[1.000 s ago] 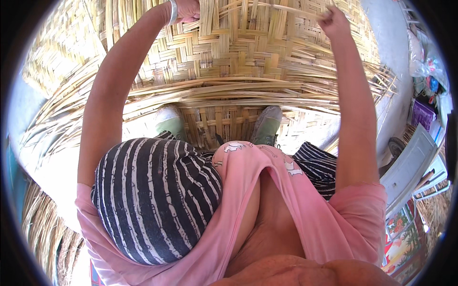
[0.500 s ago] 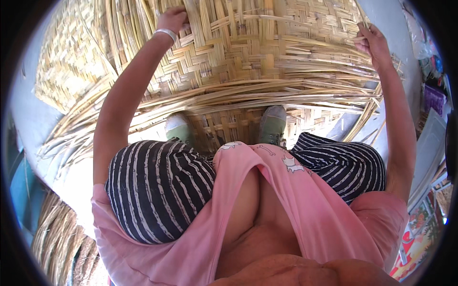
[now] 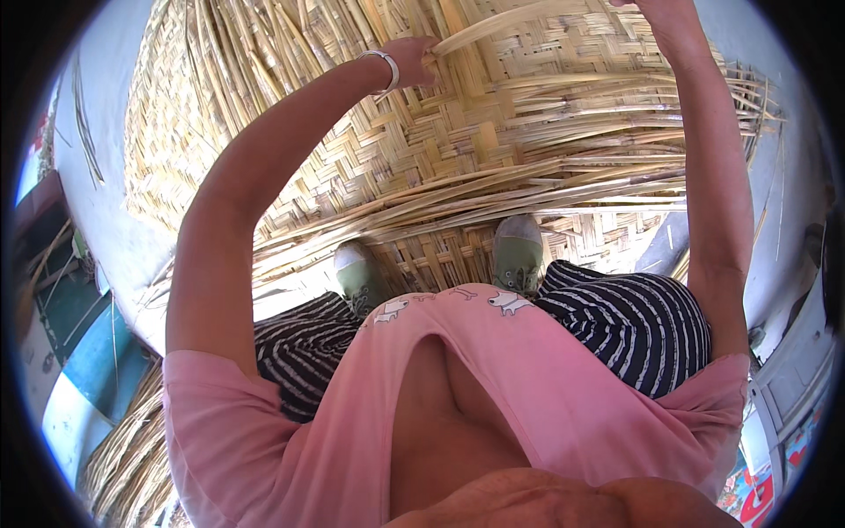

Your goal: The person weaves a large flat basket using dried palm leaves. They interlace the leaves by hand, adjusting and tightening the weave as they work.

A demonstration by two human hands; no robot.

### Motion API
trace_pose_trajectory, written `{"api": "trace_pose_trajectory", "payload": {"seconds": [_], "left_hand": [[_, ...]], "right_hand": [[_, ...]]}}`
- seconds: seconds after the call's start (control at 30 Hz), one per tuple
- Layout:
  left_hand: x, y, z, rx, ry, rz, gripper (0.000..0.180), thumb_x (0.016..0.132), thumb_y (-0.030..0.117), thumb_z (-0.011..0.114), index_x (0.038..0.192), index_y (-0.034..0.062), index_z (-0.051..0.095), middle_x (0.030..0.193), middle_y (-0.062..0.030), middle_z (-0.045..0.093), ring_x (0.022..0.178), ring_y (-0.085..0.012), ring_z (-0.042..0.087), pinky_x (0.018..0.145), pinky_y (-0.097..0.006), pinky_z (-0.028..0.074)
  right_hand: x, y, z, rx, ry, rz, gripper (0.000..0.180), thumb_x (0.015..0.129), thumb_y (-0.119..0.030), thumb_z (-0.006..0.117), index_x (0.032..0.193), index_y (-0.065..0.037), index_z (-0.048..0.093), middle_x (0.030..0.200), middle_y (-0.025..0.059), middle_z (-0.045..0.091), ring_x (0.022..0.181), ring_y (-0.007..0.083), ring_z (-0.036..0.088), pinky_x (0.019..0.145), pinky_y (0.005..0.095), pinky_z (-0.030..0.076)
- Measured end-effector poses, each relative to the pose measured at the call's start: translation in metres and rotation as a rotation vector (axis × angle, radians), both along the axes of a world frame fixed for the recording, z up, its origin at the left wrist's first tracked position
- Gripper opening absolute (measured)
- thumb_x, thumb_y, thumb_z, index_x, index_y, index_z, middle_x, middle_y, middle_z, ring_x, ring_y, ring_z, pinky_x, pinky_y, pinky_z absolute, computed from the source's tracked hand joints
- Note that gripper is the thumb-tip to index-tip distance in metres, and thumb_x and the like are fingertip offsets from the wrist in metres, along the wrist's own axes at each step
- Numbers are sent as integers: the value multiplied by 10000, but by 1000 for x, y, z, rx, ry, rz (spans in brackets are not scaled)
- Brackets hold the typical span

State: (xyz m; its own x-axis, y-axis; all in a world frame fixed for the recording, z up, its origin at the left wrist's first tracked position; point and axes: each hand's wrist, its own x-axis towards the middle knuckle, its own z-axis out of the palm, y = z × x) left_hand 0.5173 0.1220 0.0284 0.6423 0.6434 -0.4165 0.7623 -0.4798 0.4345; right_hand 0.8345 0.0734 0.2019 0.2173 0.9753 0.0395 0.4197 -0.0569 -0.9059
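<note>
A large woven reed mat [image 3: 343, 150] spreads over the ground before me, with loose strips along its near edge. My left hand [image 3: 412, 62], a bangle on its wrist, is closed at the mat's surface on the near end of a pale, flat reed strip [image 3: 506, 25]. This strip slants up and to the right across the weave toward my right hand. At the top edge of the view, my right hand [image 3: 664, 18] is partly cut off. Its fingers look pinched together, but what they hold is out of sight.
Long unwoven reeds [image 3: 238, 79] cover the mat's far left. My green shoes [image 3: 518, 251] stand at its near edge, on a woven part. A bundle of reeds [image 3: 132, 449] lies behind at lower left, beside a blue object [image 3: 97, 378]. A grey panel [image 3: 792, 378] stands at right.
My left hand has moved right and nearer across the mat. My right hand has moved farther away to the top edge. A strip now slants between them, and the view has shifted.
</note>
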Motion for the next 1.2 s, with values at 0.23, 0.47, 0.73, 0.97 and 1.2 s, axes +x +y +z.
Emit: {"api": "trace_pose_trajectory", "payload": {"seconds": [0.23, 0.47, 0.73, 0.97, 1.2], "left_hand": [[6, -6, 24, -316, 32, 368, 430, 913, 392, 743, 1189, 62, 725, 1002, -88, 738, 870, -186, 693, 838, -363, 563], [-1, -48, -4, 125, -411, 727, 338, 858, 293, 835, 1014, 2, 763, 835, -107, 721, 692, -178, 658, 656, -338, 543], [7, -76, -16, 401, -569, 926, 278, 862, 160, 826, 772, -31, 646, 742, -104, 635, 585, -169, 602, 541, -324, 502], [8, -83, -17, 271, -686, 915, 284, 901, 112, 810, 785, -29, 593, 733, -51, 573, 586, -102, 578, 534, -284, 507], [6, -75, -13, 33, -728, 1028, 355, 926, 130, 789, 703, 22, 535, 632, -22, 552, 575, -78, 581, 510, -271, 506]], "right_hand": [[25, 35, -35, 17, 408, 144, 276, 1037, -320, 603, 1102, -60, 667, 762, 7, 647, 621, 107, 611, 588, 250, 530], [-10, 74, -85, 55, 1419, 48, 592, 1031, -554, 506, 1283, -27, 604, 1115, 119, 679, 1013, 285, 647, 884, 430, 552], [-129, 112, -170, -428, 493, 353, 504, 1017, -316, 657, 1351, 46, 549, 1230, 175, 649, 1131, 232, 659, 969, 360, 559], [-159, 184, -248, -337, 511, 375, 222, 975, -191, 720, 1001, 25, 677, 665, 0, 586, 522, 80, 515, 447, 263, 400], [-158, 176, -212, -417, 508, 402, 341, 941, -322, 769, 1079, -22, 684, 811, 36, 654, 656, 104, 588, 579, 263, 487]]}}
